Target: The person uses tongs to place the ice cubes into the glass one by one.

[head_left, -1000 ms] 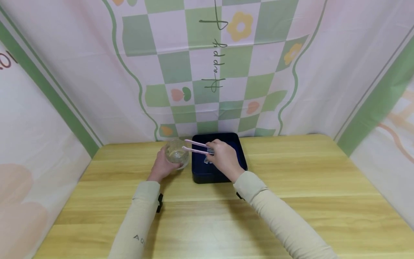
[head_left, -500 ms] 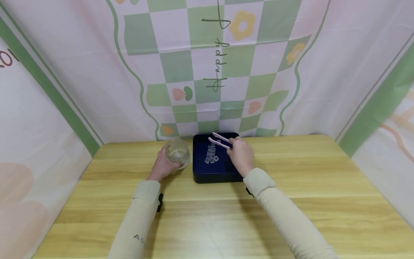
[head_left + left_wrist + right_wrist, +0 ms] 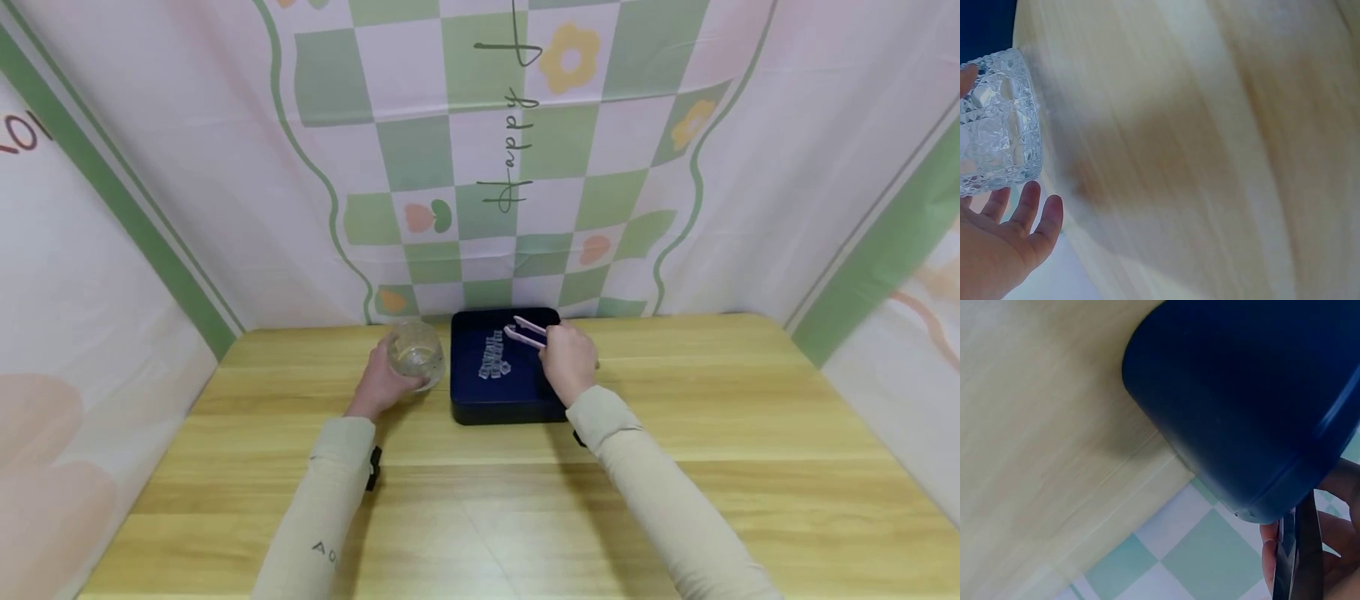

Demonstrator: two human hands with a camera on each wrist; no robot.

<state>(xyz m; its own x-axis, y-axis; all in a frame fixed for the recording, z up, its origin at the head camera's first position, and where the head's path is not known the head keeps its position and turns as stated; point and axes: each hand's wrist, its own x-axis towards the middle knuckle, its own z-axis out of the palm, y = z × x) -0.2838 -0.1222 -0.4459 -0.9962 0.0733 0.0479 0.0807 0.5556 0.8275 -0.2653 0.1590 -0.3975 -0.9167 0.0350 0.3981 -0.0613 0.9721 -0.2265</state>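
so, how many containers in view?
2: the glass, gripped by the left hand, and the blue tray to its right, partly behind the right hand holding tongs. None look hidden.

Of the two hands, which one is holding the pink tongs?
The right hand, at the right side of the dark blue tray, holds the pink tongs; the left hand grips the clear glass.

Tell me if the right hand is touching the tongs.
Touching. The head view shows the right hand closed round the tongs, their two pink arms jutting out from its grip.
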